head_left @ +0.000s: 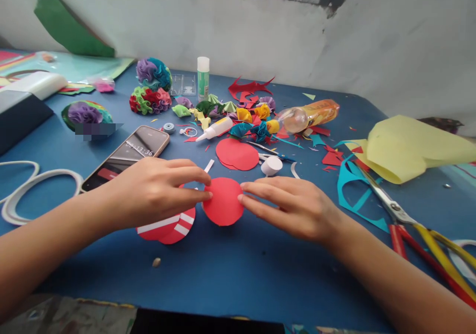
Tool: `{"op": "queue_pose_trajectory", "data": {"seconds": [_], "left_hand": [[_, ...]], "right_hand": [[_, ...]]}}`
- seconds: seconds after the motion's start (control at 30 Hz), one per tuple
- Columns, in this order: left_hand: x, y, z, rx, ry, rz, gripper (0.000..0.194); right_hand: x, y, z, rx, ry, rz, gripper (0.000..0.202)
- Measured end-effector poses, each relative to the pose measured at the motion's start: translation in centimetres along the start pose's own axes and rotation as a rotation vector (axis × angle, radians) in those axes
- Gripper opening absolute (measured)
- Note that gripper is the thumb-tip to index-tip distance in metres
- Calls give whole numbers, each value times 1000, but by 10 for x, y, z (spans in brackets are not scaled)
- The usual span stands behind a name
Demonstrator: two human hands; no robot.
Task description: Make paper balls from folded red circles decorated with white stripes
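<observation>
A red paper circle point(223, 202) is held at its sides between my two hands, near the front middle of the table. My left hand point(159, 190) has its fingertips on the circle's left edge. On the right edge are the fingertips of my right hand point(293, 205). Whether the circle lies flat or is slightly raised, I cannot tell. Partly under my left hand lie overlapping red circles with white paper strips point(171, 227). More plain red circles point(237, 154) lie just beyond. A small white strip point(209, 166) rests near my left fingers.
Behind are a glue bottle point(215, 129), a glue stick point(203, 79), ruffled paper balls point(150, 100), paper scraps and a plastic bottle point(308, 116). A phone point(126, 155) lies left; a white cylindrical cap point(271, 166) is near my right hand. Large scissors point(396, 207) lie right.
</observation>
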State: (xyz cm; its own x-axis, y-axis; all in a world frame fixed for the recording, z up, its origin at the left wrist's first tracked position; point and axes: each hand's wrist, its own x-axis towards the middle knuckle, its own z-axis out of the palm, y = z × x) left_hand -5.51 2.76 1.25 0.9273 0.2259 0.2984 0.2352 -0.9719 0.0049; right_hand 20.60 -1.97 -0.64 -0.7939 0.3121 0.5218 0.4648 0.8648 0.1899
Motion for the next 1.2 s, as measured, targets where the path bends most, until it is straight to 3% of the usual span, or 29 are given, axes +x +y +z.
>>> {"op": "queue_pose_trajectory", "data": {"seconds": [0.17,0.7,0.9,1.2], "left_hand": [[-1,-2,1,44,32,67,20],[4,7,2,8,-38,48,25],[4,17,7,-72,-164,2,40],[2,16,15,-150,-287,-106,54]], "right_hand": [[0,0,2,25,25,-1,17],[-2,0,6,80,-28,7,15],[2,-10,10,186,-58,2,20],[6,-18,13,304,-12,-13,22]]}}
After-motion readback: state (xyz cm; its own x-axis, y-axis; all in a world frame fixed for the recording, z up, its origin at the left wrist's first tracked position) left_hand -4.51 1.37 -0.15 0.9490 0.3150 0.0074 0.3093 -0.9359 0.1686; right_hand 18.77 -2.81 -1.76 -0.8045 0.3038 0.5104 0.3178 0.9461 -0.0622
